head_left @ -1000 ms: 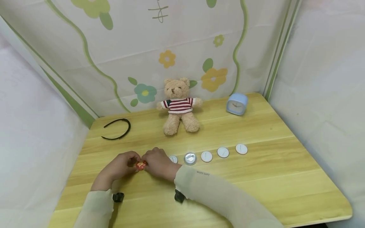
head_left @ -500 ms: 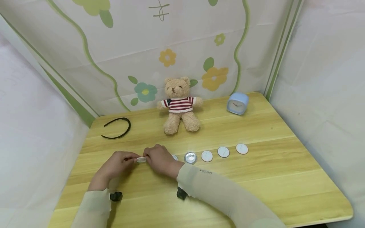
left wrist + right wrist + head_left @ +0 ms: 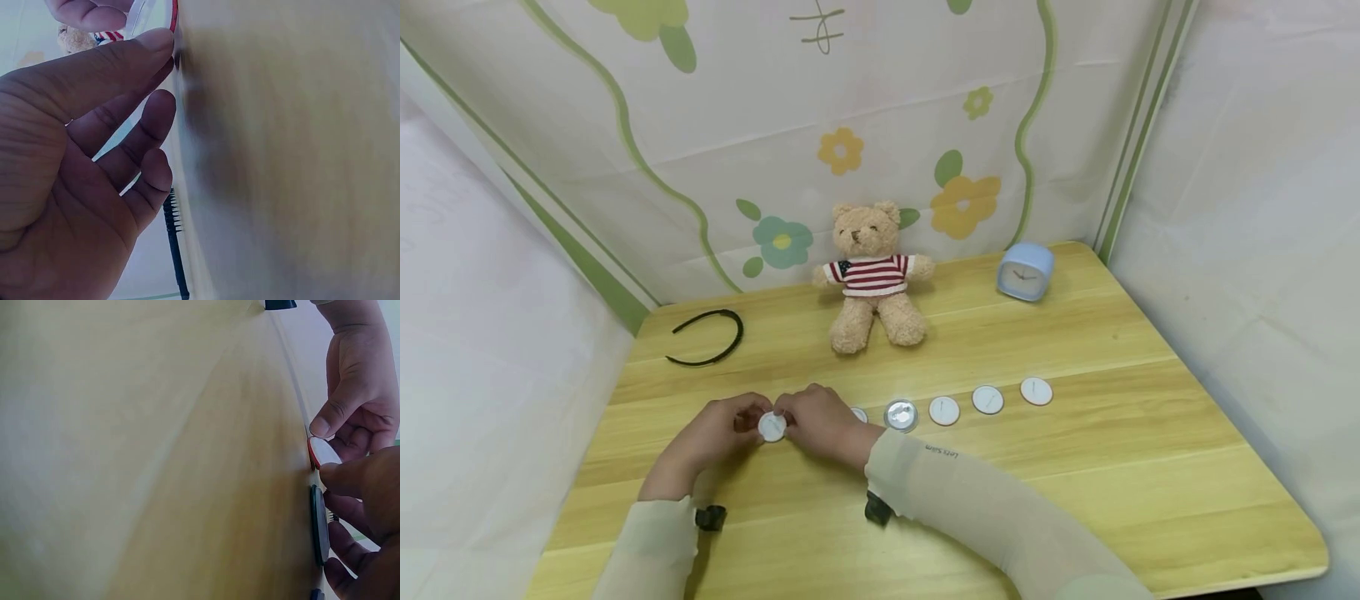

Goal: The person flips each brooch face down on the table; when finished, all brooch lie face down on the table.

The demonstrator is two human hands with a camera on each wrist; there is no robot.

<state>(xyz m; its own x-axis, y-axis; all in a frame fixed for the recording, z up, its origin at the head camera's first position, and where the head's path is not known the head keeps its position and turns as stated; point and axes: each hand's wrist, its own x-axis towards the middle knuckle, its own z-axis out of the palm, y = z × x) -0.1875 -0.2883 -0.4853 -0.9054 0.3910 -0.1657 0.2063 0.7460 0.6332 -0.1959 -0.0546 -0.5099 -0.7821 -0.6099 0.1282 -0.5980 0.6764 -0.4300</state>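
Observation:
Both hands pinch one small round disc (image 3: 772,427) at the left front of the table, its plain white face turned up toward the head camera. My left hand (image 3: 718,433) holds its left edge with thumb and fingers, while my right hand (image 3: 820,423) has its right edge. In the right wrist view the disc's red rim (image 3: 312,453) shows between the two thumbs, close over the tabletop. A dark-edged disc (image 3: 319,525) lies by my right fingers, partly covered in the head view. The left wrist view shows the other left fingers (image 3: 156,119) loosely bent.
Right of the hands, a silvery disc (image 3: 900,416) and several white discs, one at the far right (image 3: 1036,391), form a row. Behind them sit a teddy bear (image 3: 872,279) in a striped shirt and a blue clock (image 3: 1025,272). A black headband (image 3: 739,337) lies at back left.
The held disc showed a red flowered face, then stood nearly edge-on, and now has its white face up. Both hands turned it almost in place; the other things stayed put.

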